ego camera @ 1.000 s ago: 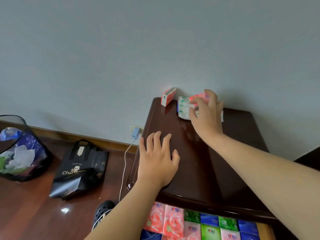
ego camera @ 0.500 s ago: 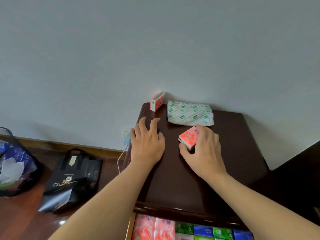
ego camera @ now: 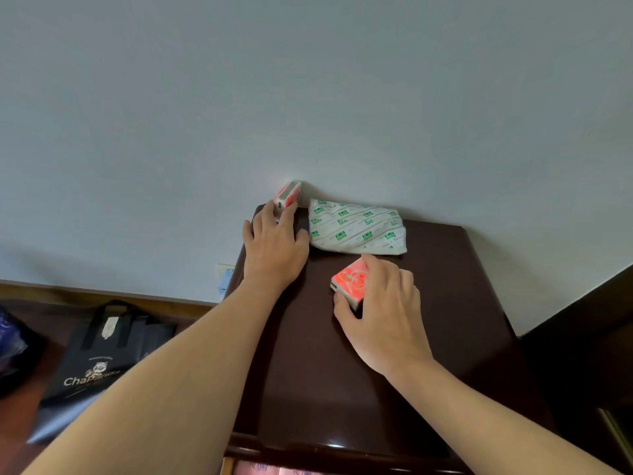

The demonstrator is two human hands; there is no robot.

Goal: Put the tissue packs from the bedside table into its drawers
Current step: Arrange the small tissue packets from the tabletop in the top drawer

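Note:
The dark wooden bedside table (ego camera: 342, 389) stands against the wall. My right hand (ego camera: 383, 313) grips a pink-red tissue pack (ego camera: 349, 282) on the tabletop, thumb at its near edge and fingers over its top. My left hand (ego camera: 274, 245) lies stretched out at the back left corner, its fingertips reaching the foot of a second red tissue pack (ego camera: 287, 193) that leans on the wall. A larger white pack with green print (ego camera: 356, 231) lies flat at the back between my hands. A sliver of the open drawer (ego camera: 260, 469) with pink packs shows at the bottom edge.
On the floor to the left stand a black paper bag (ego camera: 102, 354) and a blue plastic bag (ego camera: 10, 341). A charger plug (ego camera: 224, 281) sits in the wall socket beside the table. Dark furniture (ego camera: 582, 354) borders the table on the right.
My left hand slid from the middle of the tabletop to the back left pack. My right hand drew the pink pack forward off the white pack. The view tilted up, hiding most of the drawer.

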